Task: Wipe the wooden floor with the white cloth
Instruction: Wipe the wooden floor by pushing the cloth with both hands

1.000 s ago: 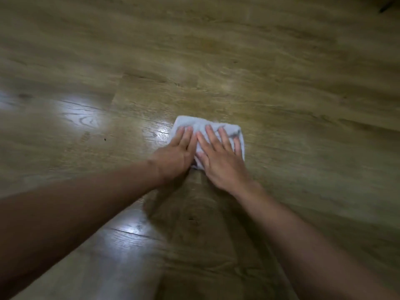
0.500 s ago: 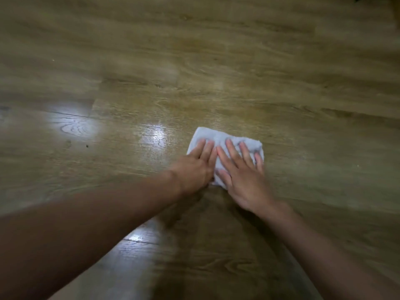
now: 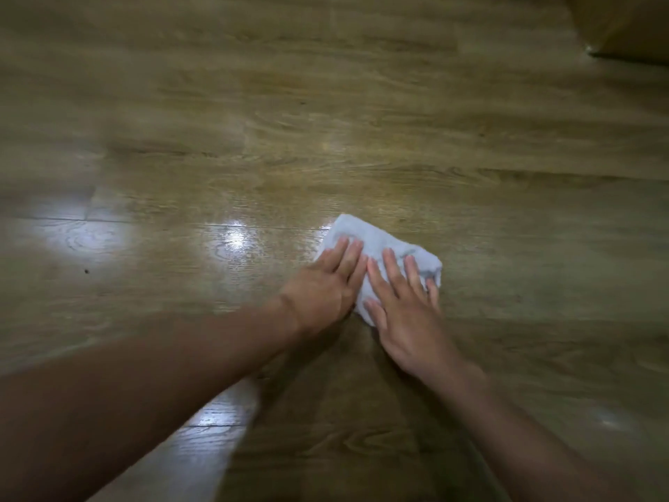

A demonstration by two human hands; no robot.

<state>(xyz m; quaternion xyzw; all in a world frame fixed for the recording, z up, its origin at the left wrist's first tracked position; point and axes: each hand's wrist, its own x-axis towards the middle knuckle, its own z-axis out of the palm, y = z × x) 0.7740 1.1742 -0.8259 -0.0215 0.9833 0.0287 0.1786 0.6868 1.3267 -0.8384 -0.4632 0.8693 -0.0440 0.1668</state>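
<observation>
floor (image 3: pixel 398 139): wood planks, glossy, glare patches at left and centre | cloth (image 3: pixel 376 236): white, folded, flat on floor, right of centre | speck (image 3: pixel 86 271): dark, on floor, far left

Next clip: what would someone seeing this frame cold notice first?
The white cloth, just right of centre, stands out against the dark wooden floor. The left hand and right hand press it flat side by side, fingers straight. After that, the bright glare patches on the boards left of the cloth draw the eye.
</observation>
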